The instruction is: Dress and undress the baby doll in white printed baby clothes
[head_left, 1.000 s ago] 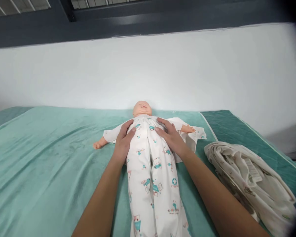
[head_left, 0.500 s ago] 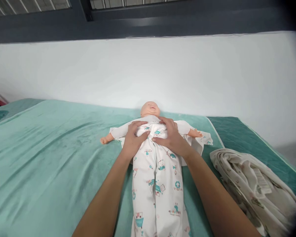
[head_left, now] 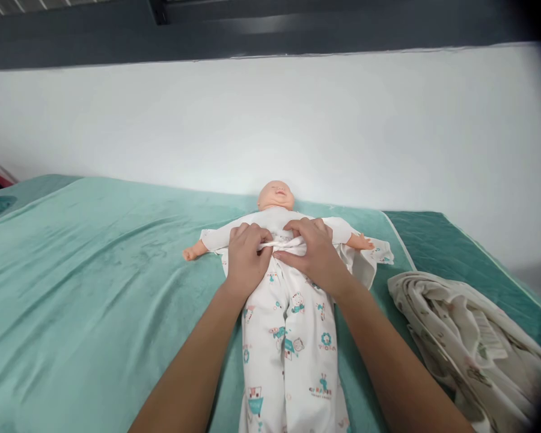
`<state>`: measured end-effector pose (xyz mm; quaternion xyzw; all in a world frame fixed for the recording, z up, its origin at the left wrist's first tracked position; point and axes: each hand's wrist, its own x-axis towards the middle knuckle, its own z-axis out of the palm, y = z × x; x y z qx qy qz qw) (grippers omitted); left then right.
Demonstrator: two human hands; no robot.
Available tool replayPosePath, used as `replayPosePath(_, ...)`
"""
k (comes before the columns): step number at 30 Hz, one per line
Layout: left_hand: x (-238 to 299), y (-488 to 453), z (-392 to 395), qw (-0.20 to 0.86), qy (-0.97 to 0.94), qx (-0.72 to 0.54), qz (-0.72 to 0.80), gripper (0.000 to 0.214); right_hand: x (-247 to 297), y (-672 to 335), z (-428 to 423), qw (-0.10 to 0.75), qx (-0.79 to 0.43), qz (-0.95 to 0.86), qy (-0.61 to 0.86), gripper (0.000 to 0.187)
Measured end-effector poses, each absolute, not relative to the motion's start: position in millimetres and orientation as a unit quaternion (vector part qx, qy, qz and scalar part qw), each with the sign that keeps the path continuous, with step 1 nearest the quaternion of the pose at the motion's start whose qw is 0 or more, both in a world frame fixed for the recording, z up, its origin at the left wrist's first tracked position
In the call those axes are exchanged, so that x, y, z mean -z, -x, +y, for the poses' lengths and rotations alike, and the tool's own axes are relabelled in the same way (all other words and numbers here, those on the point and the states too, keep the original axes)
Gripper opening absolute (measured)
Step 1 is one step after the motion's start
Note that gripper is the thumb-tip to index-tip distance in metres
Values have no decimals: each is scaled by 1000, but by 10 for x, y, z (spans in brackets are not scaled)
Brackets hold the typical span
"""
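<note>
A baby doll [head_left: 276, 195] lies on its back on a teal blanket [head_left: 94, 270], head toward the white wall, arms spread. It wears a white top and white trousers [head_left: 293, 349] printed with teal cartoon animals. My left hand [head_left: 244, 258] and my right hand [head_left: 314, 254] rest side by side on the doll's belly. The fingers of both curl over and pinch the bunched waistband of the trousers. A second printed white garment [head_left: 369, 261] lies spread under the doll's right side.
A crumpled cream cloth [head_left: 469, 343] with a faint print lies on the bed at the right. A white wall [head_left: 270, 120] rises just behind the doll's head, with a dark window frame above it. The bed's darker green edge [head_left: 433, 234] runs at the far right.
Both hands slid from the doll's sides toward each other onto the belly and closed on the waistband, which is bunched up higher on the torso. The camera shifted slightly.
</note>
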<state>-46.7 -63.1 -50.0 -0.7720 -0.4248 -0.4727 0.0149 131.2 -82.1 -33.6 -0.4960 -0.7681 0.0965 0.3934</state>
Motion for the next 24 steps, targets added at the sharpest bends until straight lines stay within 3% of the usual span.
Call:
replayPosePath(5,588,493,-632,73,768,483,-415,17,328,-1294,-854,395,-76,-781,478,24)
replayPosePath(13,633,538,-663,22,765,449,-461,28,454,-1287,-862,407,30,-792,454,17)
replayPosePath(17,598,542,-653,10,792,450,-412,14,515,-1320,-884,430,73,-781,447,17)
replayPosePath(24,524,514,-646,-9,774,505,-382,34,536,-1351,-890,449,32,-770,453,11)
